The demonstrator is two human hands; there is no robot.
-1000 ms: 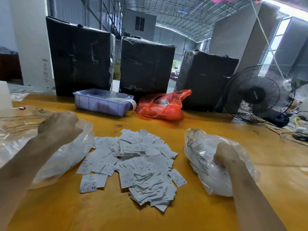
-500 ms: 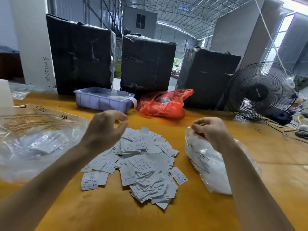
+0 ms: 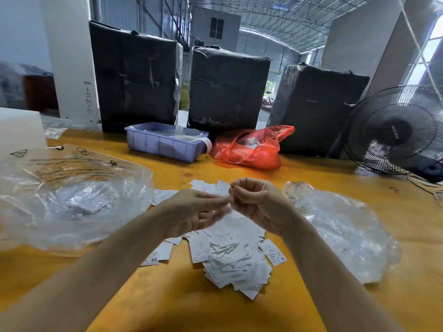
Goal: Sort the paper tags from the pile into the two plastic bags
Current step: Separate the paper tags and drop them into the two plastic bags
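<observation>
Both hands have left the bags since a second ago and now meet above the pile, at about 12 o'clock of it. My left hand [image 3: 196,212] comes in from 8 o'clock, fingers partly extended and blurred; my right hand [image 3: 259,204] comes in from 4 o'clock, fingers curled, thumb and forefinger pinched together where the hands touch. Whether a tag is between the fingertips I cannot tell: motion blur hides it.

Pile of paper tags [image 3: 230,255] lies on the yellow table [image 3: 239,315] directly under and just nearer than the hands, size letters (XS, M, L) readable on a few at its near edge. Left plastic bag [image 3: 72,200] sits at 9 o'clock of the pile, mouth slack, some tags already inside. Right plastic bag [image 3: 342,231] sits at 3 o'clock, also holding tags.

Judgement: one bag flanks each hand so each hand can drop without crossing over. Hands are raised, probably to separate or read one tag. Most of the pile is unsorted
</observation>
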